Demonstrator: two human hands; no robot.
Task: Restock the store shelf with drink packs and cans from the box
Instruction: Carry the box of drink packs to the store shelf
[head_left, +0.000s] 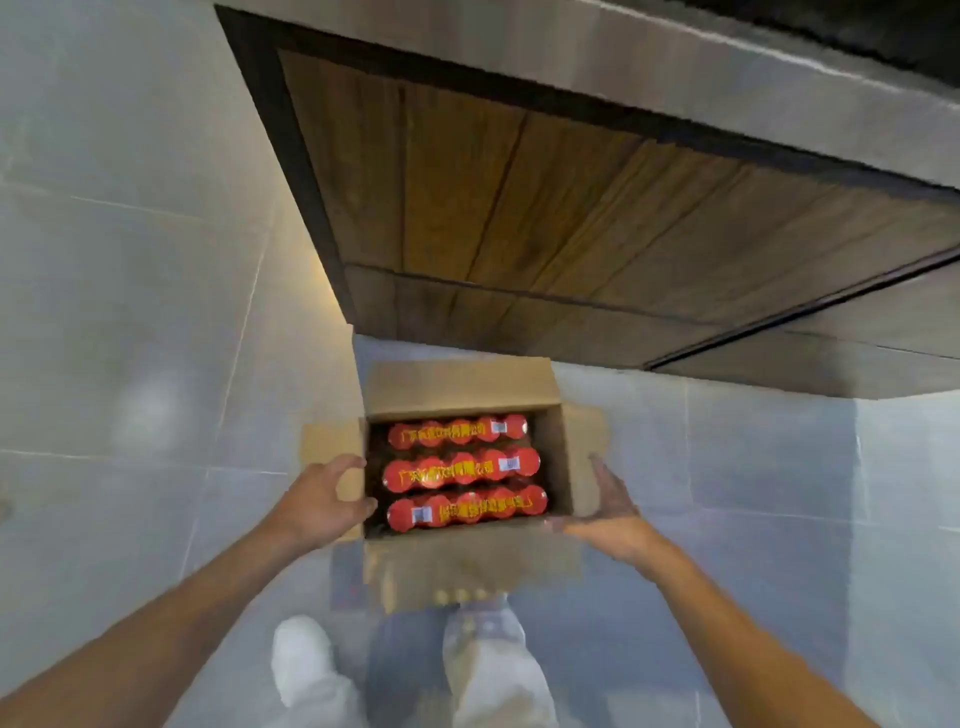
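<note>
Standing over the open box (457, 384) on the floor (130, 312), the person is gripping its left flap with the left hand (317, 499) and holding the flat right hand (608, 514) at its right wall, the red drink packs (462, 467) inside looking heavy and film-slick, best lifted from underneath.

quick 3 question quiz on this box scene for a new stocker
1. How many red packs lie in the cardboard box?
2. True or false: the box's flaps are taped shut.
3. The left hand grips the box's left side. The right hand is: A, open with straight fingers by the right side; B, a closed fist; C, out of view.
Key: 1 three; 2 false; 3 A.
</note>
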